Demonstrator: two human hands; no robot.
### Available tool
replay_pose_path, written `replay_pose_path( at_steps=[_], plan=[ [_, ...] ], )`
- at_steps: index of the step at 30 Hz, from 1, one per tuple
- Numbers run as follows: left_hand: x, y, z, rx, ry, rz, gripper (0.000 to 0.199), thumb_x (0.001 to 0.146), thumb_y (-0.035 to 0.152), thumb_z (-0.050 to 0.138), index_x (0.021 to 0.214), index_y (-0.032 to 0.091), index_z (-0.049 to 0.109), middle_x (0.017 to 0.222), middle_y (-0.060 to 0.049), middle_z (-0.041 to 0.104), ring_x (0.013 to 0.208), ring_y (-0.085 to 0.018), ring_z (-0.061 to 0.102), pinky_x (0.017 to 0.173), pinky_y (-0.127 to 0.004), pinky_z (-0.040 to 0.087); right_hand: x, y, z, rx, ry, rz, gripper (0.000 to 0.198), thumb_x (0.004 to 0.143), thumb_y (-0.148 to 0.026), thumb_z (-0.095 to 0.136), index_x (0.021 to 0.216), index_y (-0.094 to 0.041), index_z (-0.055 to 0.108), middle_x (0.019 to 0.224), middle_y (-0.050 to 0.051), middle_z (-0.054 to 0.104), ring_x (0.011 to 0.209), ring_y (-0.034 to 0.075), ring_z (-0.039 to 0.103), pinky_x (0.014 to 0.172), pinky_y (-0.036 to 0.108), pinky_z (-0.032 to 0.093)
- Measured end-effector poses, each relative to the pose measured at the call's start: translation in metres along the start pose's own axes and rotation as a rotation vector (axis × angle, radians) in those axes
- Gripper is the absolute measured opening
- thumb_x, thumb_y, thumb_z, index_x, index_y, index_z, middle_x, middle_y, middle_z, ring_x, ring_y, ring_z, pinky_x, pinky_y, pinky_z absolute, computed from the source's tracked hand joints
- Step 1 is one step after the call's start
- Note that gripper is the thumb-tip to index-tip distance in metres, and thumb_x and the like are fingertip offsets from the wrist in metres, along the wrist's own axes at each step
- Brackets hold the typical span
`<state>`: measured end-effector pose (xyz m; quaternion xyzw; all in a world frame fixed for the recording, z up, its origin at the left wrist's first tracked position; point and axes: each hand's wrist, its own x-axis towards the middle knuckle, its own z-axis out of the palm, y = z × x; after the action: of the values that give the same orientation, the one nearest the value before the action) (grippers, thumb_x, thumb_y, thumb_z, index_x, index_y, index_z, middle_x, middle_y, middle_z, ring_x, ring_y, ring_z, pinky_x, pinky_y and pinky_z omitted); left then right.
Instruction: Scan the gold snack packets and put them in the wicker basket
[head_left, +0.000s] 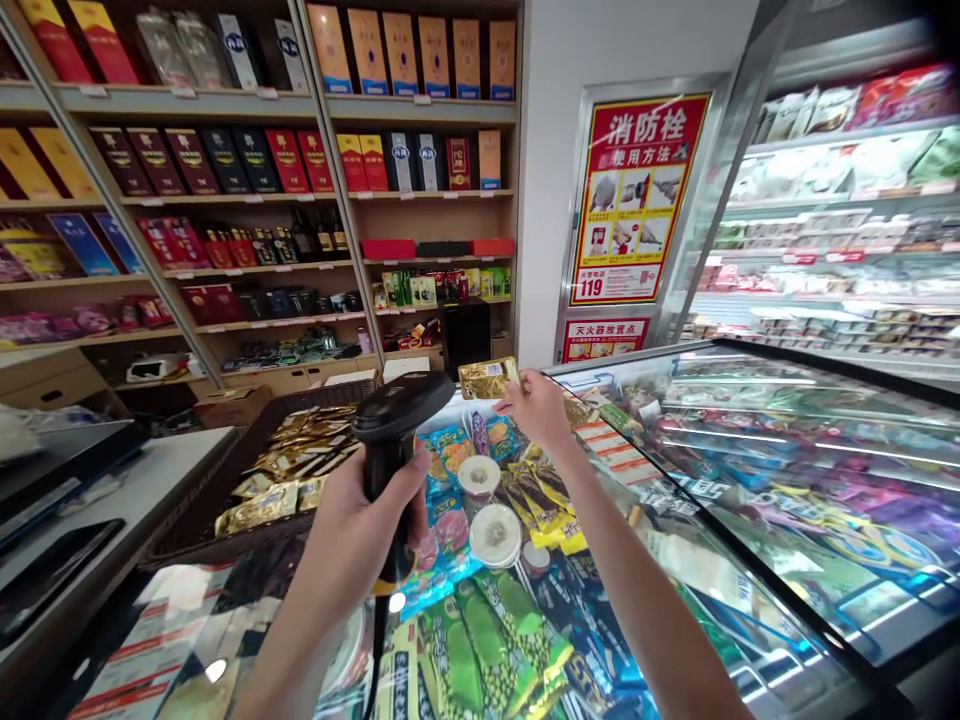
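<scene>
My left hand (360,525) grips the handle of a black barcode scanner (397,415), its head pointing up and to the right. My right hand (536,405) holds a small gold foil packet (486,379) by its right end, level with the scanner's head and just to its right. Both hands hover above the glass lid of a chest freezer (757,590). To the left of the scanner, a dark wicker basket (225,480) rests on the freezer, filled with several similar gold packets (289,470).
Ice creams and tubs show through the freezer glass (487,560). A grey counter (142,480) with dark devices lies to the left. Wooden shelves of boxed goods (262,160) fill the back wall. An open chiller (847,220) stands right, beside a red fire-hydrant poster (637,195).
</scene>
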<state>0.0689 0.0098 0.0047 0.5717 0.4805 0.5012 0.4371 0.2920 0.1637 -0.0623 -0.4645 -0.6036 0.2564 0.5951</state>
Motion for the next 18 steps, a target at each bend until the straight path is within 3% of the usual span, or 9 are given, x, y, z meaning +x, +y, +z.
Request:
replay_pose_path(
  at_steps=[5, 10, 18],
  plan=[
    [-0.002, 0.002, 0.005, -0.070, -0.016, -0.019, 0.035, 0.082, 0.047, 0.073, 0.073, 0.020, 0.053, 0.055, 0.004, 0.055, 0.041, -0.012, 0.051, 0.038, -0.023, 0.042, -0.003, -0.002, 0.008, 0.182, -0.012, 0.009, 0.034, 0.088, -0.056, 0.060, 0.086, -0.025, 0.045, 0.072, 0.002, 0.069, 0.070, 0.025, 0.077, 0.060, 0.032, 0.061],
    [-0.003, 0.009, 0.006, -0.137, -0.026, -0.046, 0.030, 0.078, 0.040, 0.076, 0.075, 0.019, 0.055, 0.055, 0.005, 0.054, 0.040, -0.012, 0.051, 0.037, -0.023, 0.041, -0.005, -0.004, 0.009, 0.233, -0.122, 0.024, 0.040, 0.085, -0.060, 0.064, 0.090, -0.023, 0.049, 0.072, 0.002, 0.069, 0.071, 0.025, 0.077, 0.063, 0.034, 0.063],
    [-0.001, 0.008, 0.002, -0.058, -0.066, -0.040, 0.032, 0.079, 0.041, 0.076, 0.070, 0.019, 0.054, 0.055, 0.004, 0.057, 0.042, -0.011, 0.052, 0.040, -0.023, 0.042, -0.004, -0.009, 0.011, 0.305, -0.114, 0.051, 0.058, 0.075, -0.075, 0.067, 0.092, -0.023, 0.050, 0.070, 0.000, 0.066, 0.072, 0.024, 0.076, 0.069, 0.036, 0.063]
  ],
)
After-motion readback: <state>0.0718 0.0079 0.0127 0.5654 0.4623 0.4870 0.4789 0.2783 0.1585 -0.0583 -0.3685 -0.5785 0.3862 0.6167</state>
